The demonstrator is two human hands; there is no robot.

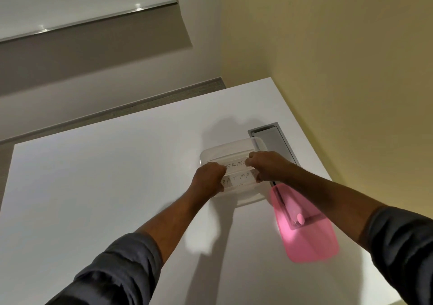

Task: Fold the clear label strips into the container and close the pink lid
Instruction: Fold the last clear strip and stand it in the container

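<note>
Both hands pinch the clear strips (236, 172) over the open container (225, 151) on the table (93, 187) — left hand (208, 179) and right hand (264, 166) at opposite ends — and springy plastic may pop back out before the pink lid (307, 229), lying just beside it, goes on.
</note>
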